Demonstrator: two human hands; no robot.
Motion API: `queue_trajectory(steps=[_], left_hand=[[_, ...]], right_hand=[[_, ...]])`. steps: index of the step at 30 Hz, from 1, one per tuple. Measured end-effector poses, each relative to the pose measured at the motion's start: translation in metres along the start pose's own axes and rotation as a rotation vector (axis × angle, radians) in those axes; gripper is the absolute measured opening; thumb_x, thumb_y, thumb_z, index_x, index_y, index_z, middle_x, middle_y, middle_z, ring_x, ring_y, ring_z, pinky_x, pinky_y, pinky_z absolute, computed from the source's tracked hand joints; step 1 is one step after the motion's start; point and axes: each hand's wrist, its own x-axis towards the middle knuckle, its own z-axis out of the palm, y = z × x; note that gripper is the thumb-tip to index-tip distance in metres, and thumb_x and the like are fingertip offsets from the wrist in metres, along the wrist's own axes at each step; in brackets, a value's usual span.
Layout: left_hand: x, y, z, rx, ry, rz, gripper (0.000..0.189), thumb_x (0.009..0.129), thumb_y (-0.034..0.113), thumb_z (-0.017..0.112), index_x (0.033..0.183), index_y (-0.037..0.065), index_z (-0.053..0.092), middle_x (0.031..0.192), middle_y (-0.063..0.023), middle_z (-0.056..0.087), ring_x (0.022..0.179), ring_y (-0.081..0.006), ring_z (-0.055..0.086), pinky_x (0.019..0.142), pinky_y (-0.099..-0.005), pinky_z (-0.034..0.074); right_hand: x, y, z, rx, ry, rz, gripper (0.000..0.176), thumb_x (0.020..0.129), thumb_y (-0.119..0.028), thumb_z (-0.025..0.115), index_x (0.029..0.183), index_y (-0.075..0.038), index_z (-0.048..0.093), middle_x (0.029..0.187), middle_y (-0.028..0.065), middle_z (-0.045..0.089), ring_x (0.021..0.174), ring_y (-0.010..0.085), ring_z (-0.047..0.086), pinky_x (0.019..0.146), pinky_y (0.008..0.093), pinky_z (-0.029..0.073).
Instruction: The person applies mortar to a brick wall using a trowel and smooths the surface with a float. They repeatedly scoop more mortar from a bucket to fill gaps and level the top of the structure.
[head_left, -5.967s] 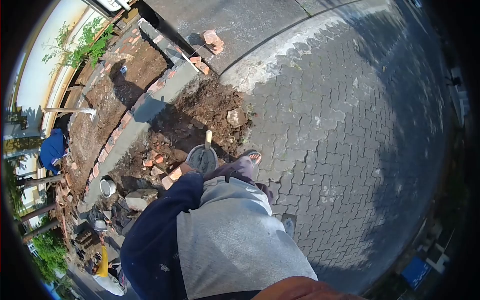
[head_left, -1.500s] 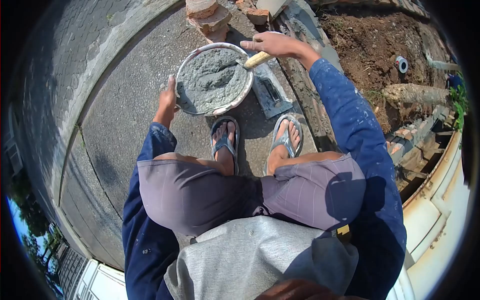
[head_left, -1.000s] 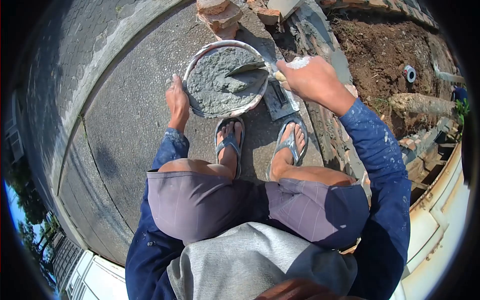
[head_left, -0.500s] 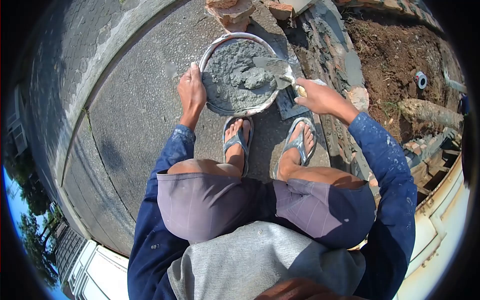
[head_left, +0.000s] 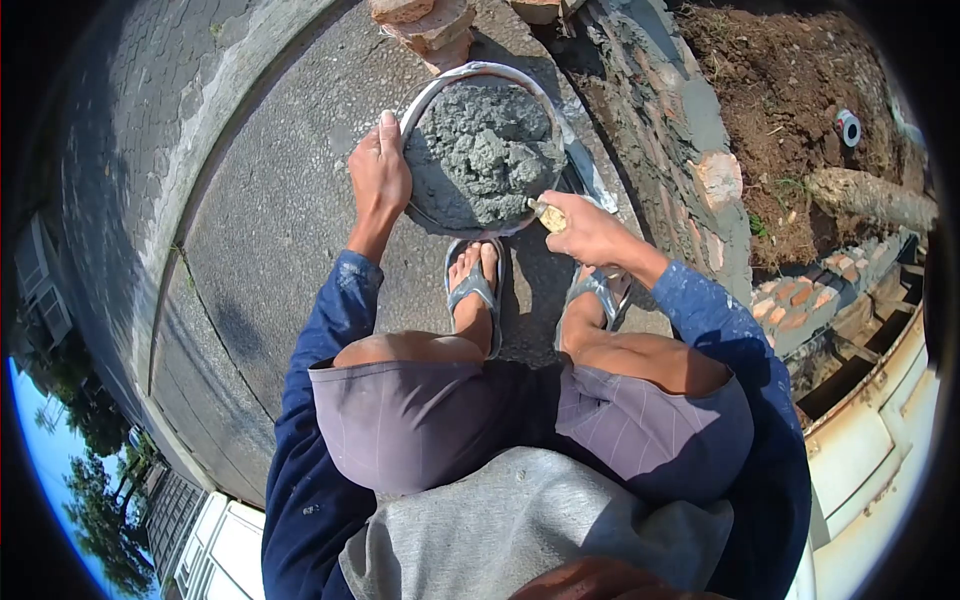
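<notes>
A round bucket (head_left: 437,92) full of wet grey mortar (head_left: 478,150) stands on the pavement in front of my feet. My left hand (head_left: 382,172) is closed on its left rim, thumb on top. At the bucket's lower right edge, my right hand (head_left: 590,230) grips the pale handle of a trowel (head_left: 551,216). The trowel's blade is not visible; it seems sunk in the mortar. A flat grey-blue piece (head_left: 594,182) lies against the bucket's right side, partly covered.
Broken bricks (head_left: 432,28) are stacked beyond the bucket. On the right runs a low mortared brick wall (head_left: 690,160), with bare soil (head_left: 775,110) and a pipe end (head_left: 848,128) past it. My sandalled feet (head_left: 475,290) are close to the bucket.
The trowel blade, earlier seen lying over the mortar at the right rim, has gone out of sight. My right hand has moved left and down toward me. The left hand stays on the rim.
</notes>
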Motion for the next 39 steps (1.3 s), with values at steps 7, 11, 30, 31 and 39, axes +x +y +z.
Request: queue_trajectory(steps=[7, 11, 30, 31, 39], left_hand=[[0.022, -0.008, 0.0, 0.095, 0.053, -0.009, 0.064, 0.098, 0.051, 0.038, 0.066, -0.003, 0.05, 0.058, -0.0095, 0.044, 0.059, -0.0179, 0.039, 0.056, -0.0382, 0.034], [0.042, -0.041, -0.011, 0.147, 0.02, -0.025, 0.068, 0.096, 0.059, 0.033, 0.064, -0.001, 0.042, 0.059, -0.0076, 0.04, 0.06, -0.0177, 0.034, 0.055, -0.0381, 0.031], [0.036, -0.136, -0.043, -0.107, -0.139, -0.475, 0.078, 0.093, 0.067, 0.029, 0.124, 0.0, 0.055, 0.091, -0.0103, 0.059, 0.07, -0.0154, 0.055, 0.064, -0.0303, 0.046], [0.03, -0.126, -0.045, -0.142, -0.176, -0.499, 0.079, 0.093, 0.066, 0.029, 0.139, 0.002, 0.04, 0.112, -0.0183, 0.057, 0.083, -0.0192, 0.059, 0.072, -0.0321, 0.049], [-0.029, -0.136, -0.065, -0.088, -0.199, -0.541, 0.077, 0.095, 0.064, 0.028, 0.148, 0.009, 0.024, 0.135, -0.0243, 0.045, 0.103, -0.0304, 0.059, 0.086, -0.0422, 0.049]], right_hand=[[-0.023, 0.009, -0.011, -0.027, 0.119, -0.099, 0.048, 0.07, -0.017, 0.062, 0.114, 0.001, 0.052, 0.085, 0.0154, 0.06, 0.076, 0.0245, 0.058, 0.068, 0.0365, 0.046], [-0.043, 0.007, -0.031, 0.087, 0.1, -0.077, 0.056, 0.071, -0.02, 0.061, 0.12, 0.006, 0.05, 0.096, 0.0247, 0.062, 0.089, 0.0351, 0.062, 0.078, 0.039, 0.048], [0.052, 0.199, -0.107, -0.128, 0.713, 0.289, 0.052, 0.082, -0.028, 0.056, 0.126, -0.004, 0.043, 0.107, 0.0307, 0.059, 0.101, 0.0474, 0.057, 0.086, 0.0499, 0.043], [0.063, 0.211, -0.107, -0.111, 0.729, 0.243, 0.053, 0.081, -0.027, 0.057, 0.127, -0.004, 0.043, 0.109, 0.0297, 0.059, 0.103, 0.0469, 0.056, 0.088, 0.0489, 0.043], [0.123, 0.239, -0.101, -0.162, 0.726, 0.369, 0.041, 0.083, -0.022, 0.054, 0.118, -0.002, 0.045, 0.102, 0.0294, 0.061, 0.097, 0.0471, 0.059, 0.08, 0.0531, 0.046]])
